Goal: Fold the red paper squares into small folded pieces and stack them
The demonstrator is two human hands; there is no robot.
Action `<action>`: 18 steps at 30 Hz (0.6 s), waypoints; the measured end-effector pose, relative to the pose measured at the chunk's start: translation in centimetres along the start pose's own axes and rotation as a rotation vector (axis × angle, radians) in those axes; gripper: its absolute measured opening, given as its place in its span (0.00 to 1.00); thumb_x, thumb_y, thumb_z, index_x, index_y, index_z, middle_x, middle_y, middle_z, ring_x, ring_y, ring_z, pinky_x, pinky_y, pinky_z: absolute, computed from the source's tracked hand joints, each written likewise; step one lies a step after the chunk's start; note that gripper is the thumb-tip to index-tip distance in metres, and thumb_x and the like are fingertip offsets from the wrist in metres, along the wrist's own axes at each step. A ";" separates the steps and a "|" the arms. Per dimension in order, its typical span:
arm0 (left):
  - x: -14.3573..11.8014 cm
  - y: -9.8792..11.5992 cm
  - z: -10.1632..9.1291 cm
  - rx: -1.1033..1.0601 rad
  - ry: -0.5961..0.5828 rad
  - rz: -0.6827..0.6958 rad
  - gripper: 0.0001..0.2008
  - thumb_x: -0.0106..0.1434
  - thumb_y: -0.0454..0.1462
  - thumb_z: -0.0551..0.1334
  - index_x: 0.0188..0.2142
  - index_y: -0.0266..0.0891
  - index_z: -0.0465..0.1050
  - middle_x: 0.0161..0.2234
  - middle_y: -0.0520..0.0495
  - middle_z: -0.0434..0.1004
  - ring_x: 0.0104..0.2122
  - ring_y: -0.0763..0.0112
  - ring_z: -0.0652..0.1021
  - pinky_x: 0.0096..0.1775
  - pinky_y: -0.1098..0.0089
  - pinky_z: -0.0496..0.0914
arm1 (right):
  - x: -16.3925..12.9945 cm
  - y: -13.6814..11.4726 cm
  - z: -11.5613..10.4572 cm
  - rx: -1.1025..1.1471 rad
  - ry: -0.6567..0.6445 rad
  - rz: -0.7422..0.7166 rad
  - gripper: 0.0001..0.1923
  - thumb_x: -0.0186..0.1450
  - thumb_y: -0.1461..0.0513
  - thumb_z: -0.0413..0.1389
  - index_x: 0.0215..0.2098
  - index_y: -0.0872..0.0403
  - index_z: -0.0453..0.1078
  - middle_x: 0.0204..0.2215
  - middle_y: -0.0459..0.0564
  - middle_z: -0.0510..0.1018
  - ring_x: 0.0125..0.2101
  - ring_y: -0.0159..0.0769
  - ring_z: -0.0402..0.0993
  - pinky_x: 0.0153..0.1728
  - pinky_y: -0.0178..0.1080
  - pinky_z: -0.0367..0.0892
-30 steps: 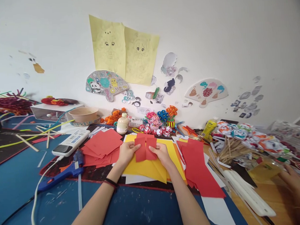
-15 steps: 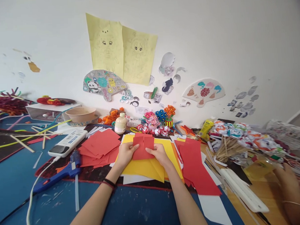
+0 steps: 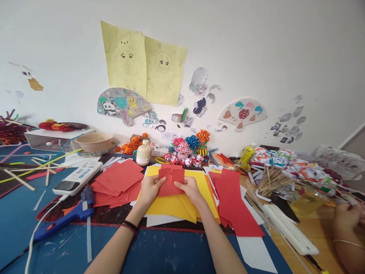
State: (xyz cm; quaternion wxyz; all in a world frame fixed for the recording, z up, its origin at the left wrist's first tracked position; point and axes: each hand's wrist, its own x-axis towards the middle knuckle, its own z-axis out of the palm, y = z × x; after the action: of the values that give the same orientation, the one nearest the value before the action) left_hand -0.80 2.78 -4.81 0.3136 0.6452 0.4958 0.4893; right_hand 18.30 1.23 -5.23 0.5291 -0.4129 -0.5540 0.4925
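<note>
A small folded piece of red paper [image 3: 170, 179] is held between both my hands above a stack of yellow sheets [image 3: 175, 203]. My left hand [image 3: 149, 189] pinches its left edge, my right hand [image 3: 188, 188] pinches its right lower edge. The two flaps of the red paper meet at a slit in the middle. A pile of red squares [image 3: 119, 181] lies to the left of my hands, and long red sheets [image 3: 235, 203] lie to the right.
A blue glue gun [image 3: 72, 213] with a white cord and a white power strip [image 3: 77, 177] lie at left. A white bottle [image 3: 143, 152], paper flowers [image 3: 192, 146] and a bowl [image 3: 94, 141] stand by the wall. Another person's hand [image 3: 347, 219] works at right near wooden sticks [image 3: 272, 178].
My hands have pushed the two red flaps together, so the gap between them has closed. The view has shifted slightly right and the other person's hand has lifted.
</note>
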 end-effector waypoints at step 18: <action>-0.3 0.5 0.1 -0.016 -0.078 0.023 0.23 0.57 0.51 0.59 0.17 0.39 0.53 0.17 0.58 0.49 0.19 0.79 0.53 0.22 0.74 0.46 | 0.0 0.1 0.1 -0.119 0.040 -0.084 0.18 0.54 0.53 0.64 0.36 0.59 0.76 0.36 0.56 0.81 0.33 0.45 0.77 0.33 0.41 0.71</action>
State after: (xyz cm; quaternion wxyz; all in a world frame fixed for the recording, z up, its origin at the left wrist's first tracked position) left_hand -0.53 2.32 -4.49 0.3324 0.6669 0.4719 0.4713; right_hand 18.16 1.21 -5.29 0.5347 -0.4297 -0.5886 0.4278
